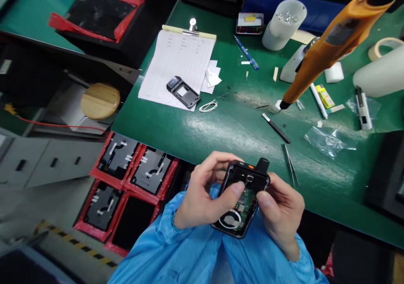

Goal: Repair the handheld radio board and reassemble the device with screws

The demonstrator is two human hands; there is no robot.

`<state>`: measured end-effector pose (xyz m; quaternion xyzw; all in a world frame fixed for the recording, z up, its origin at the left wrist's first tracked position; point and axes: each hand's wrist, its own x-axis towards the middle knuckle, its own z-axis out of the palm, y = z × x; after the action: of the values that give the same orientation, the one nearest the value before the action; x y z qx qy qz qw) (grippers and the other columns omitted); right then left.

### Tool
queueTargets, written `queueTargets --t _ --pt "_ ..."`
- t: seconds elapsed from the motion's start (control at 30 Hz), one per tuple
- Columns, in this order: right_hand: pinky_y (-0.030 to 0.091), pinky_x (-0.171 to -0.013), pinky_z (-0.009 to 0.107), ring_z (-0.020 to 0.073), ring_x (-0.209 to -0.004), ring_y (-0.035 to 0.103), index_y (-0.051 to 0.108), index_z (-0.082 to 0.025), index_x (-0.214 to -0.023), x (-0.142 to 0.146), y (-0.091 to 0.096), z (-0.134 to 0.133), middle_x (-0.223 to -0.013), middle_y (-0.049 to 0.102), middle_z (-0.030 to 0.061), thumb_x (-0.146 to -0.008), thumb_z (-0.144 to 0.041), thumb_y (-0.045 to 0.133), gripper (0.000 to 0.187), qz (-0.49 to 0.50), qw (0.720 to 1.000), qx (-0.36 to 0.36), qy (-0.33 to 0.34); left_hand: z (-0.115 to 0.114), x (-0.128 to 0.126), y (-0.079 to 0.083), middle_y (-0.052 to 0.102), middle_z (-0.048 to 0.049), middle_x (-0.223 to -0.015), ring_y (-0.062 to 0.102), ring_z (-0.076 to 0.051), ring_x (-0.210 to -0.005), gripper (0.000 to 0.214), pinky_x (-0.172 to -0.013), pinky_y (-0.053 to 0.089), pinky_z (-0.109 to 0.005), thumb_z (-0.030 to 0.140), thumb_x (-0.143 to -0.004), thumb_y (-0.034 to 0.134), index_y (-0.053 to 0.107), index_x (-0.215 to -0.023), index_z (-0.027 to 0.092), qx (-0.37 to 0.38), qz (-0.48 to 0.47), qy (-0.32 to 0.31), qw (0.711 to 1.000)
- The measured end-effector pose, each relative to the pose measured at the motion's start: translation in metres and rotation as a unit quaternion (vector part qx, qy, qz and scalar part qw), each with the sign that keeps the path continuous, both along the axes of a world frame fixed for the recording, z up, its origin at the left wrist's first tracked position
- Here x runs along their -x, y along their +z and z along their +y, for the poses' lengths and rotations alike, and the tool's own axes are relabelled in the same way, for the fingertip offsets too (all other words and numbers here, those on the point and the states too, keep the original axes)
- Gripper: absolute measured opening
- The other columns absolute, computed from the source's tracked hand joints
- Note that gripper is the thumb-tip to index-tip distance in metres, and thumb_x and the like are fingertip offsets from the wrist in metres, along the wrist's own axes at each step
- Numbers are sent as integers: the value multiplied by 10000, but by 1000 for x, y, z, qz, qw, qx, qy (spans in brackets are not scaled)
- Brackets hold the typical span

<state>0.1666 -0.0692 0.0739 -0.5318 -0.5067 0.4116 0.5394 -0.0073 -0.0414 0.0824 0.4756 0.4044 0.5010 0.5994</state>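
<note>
An opened black handheld device [243, 200] with an orange button, a stubby antenna and its circuit board showing sits in both my hands, just in front of the green table's near edge. My left hand [205, 195] wraps round its left side, thumb pressing on the inside of the case. My right hand [280, 208] grips its right side, thumb resting on the board. Both arms wear blue sleeves.
An orange electric screwdriver [334, 40] hangs over the green table [221, 128]. A black cover frame [183, 91] lies on a clipboard. Tweezers [291, 166], a black tool [277, 128], pens, white cups, tape and plastic bags are scattered around. Red trays of black parts [132, 170] sit low left.
</note>
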Motion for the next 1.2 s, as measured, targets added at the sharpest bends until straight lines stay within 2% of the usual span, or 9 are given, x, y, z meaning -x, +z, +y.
queueTargets --t 0.3,0.47,0.63,0.73,0.8,0.87,0.93,1.0,1.2 --pt "428 -480 205 96 -516 577 813 -203 -813 0 7 0 -660 721 -3 -1067 -609 796 480 -25 1000 -16 6 -5 0 1 845 21 -1028 833 -130 -846 303 -755 672 -174 203 -971 903 761 -1232 263 -11 -6 -9 1000" --pt "412 -458 208 95 -508 566 825 -210 -846 0 6 1 -666 726 -7 -1067 -573 807 426 -31 999 -23 6 -5 1 2 843 9 -1001 828 -145 -803 272 -724 672 -203 236 -995 884 749 -1230 262 -11 6 -9 1000" --pt "545 -558 209 126 -593 695 844 -230 -925 0 0 1 -718 769 -8 -1103 -506 780 334 -37 999 -21 18 -5 0 -1 860 16 -1057 848 -139 -846 280 -754 678 -196 236 -987 890 757 -1228 285 -3 7 12 1000" --pt "652 -699 230 140 -731 783 847 -258 -1254 -2 -9 1 -927 843 11 -1151 -418 720 229 -62 997 -17 31 -3 -6 -11 868 0 -1093 864 -143 -874 292 -766 676 -192 232 -983 880 726 -1228 268 15 27 56 998" --pt "692 -783 255 157 -894 826 742 -280 -1513 -3 -15 3 -1165 855 52 -1153 -410 719 384 -119 991 -32 52 2 -12 -21 856 -4 -1065 850 -136 -812 308 -703 649 -185 269 -996 864 665 -1231 258 37 35 94 994" --pt "724 -898 319 212 -1124 831 631 -280 -1654 -5 -22 6 -1352 806 105 -1128 -471 753 573 -197 977 -54 66 8 -19 -32 840 3 -1055 836 -130 -767 368 -652 620 -179 334 -997 860 583 -1229 264 62 20 117 991" --pt "728 -1018 413 275 -1307 784 564 -274 -1712 -7 -30 10 -1439 743 143 -1105 -546 768 696 -272 958 -65 65 16 -24 -41 821 13 -1056 832 -128 -753 444 -637 614 -178 378 -969 870 514 -1213 274 89 1 120 989" --pt "713 -1081 487 309 -1372 745 530 -273 -1733 -9 -39 15 -1460 690 160 -1106 -581 746 732 -330 940 -69 49 23 -28 -49 804 22 -1056 829 -124 -740 500 -613 602 -167 389 -937 874 466 -1205 282 112 -15 117 987" --pt "689 -1019 514 316 -1225 727 599 -277 -1662 -20 -65 28 -1303 649 134 -1115 -590 699 638 -411 907 -89 4 37 -26 -62 801 -3 -1118 852 -142 -798 543 -620 629 -173 410 -903 885 451 -1202 279 140 -3 76 987"
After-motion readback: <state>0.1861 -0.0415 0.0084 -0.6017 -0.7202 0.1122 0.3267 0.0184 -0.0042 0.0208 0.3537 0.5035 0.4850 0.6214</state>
